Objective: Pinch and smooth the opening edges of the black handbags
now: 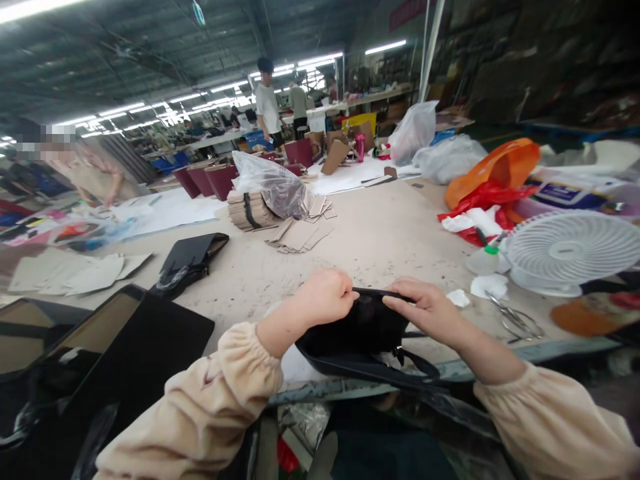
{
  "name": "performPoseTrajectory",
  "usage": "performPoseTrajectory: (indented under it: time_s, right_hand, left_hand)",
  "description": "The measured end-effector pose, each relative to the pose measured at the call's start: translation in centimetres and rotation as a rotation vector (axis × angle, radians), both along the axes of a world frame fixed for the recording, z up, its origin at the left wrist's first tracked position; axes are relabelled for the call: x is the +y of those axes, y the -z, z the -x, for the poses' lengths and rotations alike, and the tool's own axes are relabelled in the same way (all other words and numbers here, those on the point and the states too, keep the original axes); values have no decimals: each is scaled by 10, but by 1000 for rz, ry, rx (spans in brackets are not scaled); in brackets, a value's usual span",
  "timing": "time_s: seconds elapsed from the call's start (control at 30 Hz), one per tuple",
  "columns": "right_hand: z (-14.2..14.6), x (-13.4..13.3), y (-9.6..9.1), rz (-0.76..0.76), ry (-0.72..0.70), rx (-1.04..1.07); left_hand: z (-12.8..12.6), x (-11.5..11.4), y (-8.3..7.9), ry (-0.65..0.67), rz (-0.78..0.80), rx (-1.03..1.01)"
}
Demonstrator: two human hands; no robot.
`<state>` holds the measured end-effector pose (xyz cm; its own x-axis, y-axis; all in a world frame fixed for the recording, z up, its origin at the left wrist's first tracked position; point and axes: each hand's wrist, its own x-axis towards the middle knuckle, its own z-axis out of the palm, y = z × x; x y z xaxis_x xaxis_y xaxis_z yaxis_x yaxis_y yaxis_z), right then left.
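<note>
A black handbag (360, 333) lies at the table's front edge with its mouth held apart, so its dark inside faces me. My left hand (327, 293) is closed on the bag's far rim, thumb and fingers pinching the edge. On the same rim, farther right, my right hand (423, 303) grips with the thumb inside and the fingers behind. A metal clasp and a strap show at the bag's right end. Part of the bag's left side is hidden behind my left forearm.
Black bags (150, 340) are piled at left, near another black bag (187, 260) and flat pale sheets (70, 270). Cardboard pieces (300, 235) lie mid-table. Scissors (515, 317), a white fan (575, 250) and an orange bag (493, 170) stand right. Several people are farther back.
</note>
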<state>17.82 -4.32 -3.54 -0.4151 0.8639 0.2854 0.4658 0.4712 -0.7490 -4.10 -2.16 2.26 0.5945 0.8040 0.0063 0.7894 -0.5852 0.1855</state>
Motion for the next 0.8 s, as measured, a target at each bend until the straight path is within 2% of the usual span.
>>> performPoseTrajectory:
  time_s: [0.13,0.33,0.5,0.8]
  right_hand:
    - [8,-25,-7,-61,49,-79]
    - [18,-49,-15,-131,112,-161]
    - [25,-54,-19,-140,162,-230]
    - [29,-59,-6,-139,281,-252]
  left_hand:
    - [9,-23,4,26,-111,8]
    - [12,-44,2,32,-133,13]
    - [14,-46,0,25,-141,-17]
    - [16,-43,4,31,-121,-58]
